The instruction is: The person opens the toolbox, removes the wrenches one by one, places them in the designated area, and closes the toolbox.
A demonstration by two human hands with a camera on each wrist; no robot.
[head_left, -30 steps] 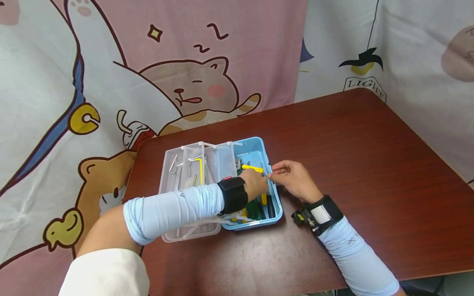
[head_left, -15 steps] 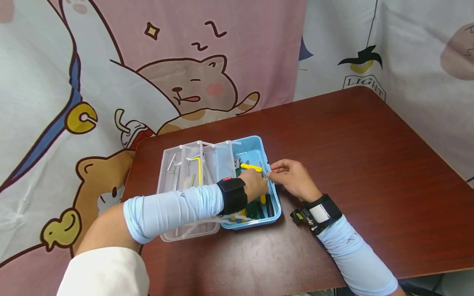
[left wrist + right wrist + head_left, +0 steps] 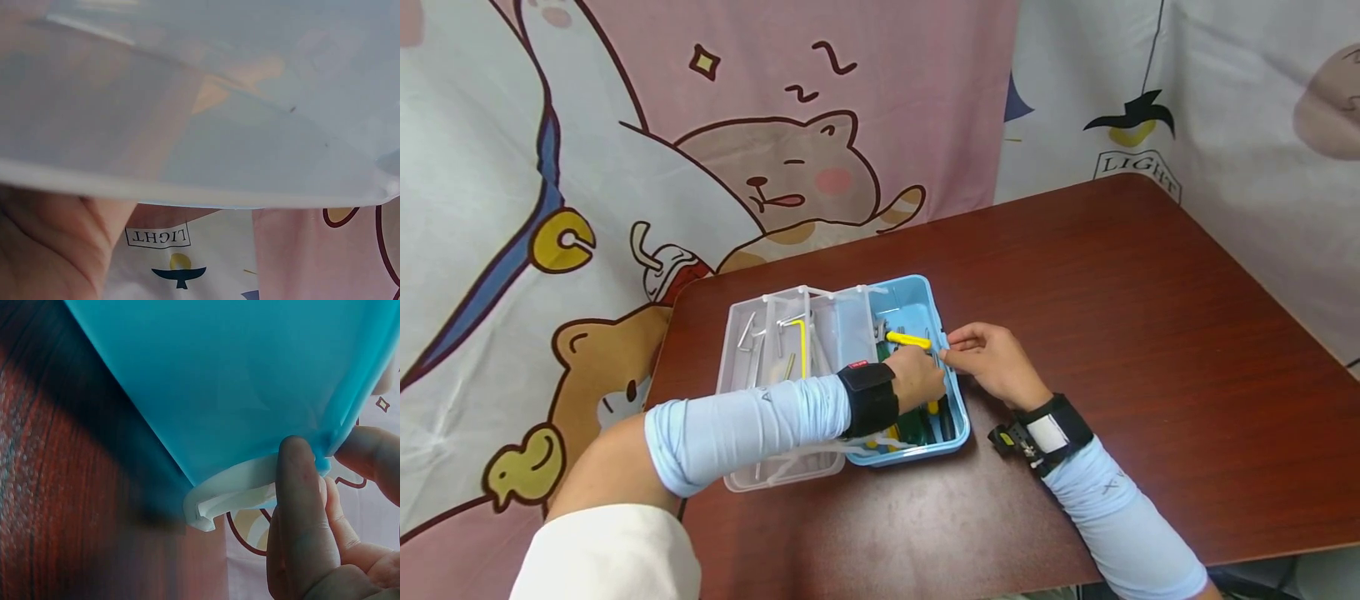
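Observation:
A blue toolbox (image 3: 916,293) stands on the table, its translucent divided tray (image 3: 842,318) swung out to the left. My right hand (image 3: 1000,364) is at the toolbox's right side. In the right wrist view its fingers pinch a curved white latch (image 3: 240,479) at the outer wall below the rim. My left hand (image 3: 919,377) reaches across the tray into the toolbox, fingers curled at the right rim beside the latch's top. Its fingertips are hidden in the head view; in the right wrist view its fingers (image 3: 369,457) meet the rim. The translucent plastic fills most of the left wrist view.
Inside the toolbox lie a yellow-handled tool (image 3: 908,339), a green object (image 3: 913,429) and several other handles. Silver hex keys (image 3: 747,331) and a yellow L-shaped key (image 3: 805,346) lie in the tray. A brown table (image 3: 1112,333) extends to the right, with printed curtains (image 3: 940,100) behind.
The left hand has shifted slightly down and to the right at the rim, covering more of a black handle. My right hand has stayed nearly still.

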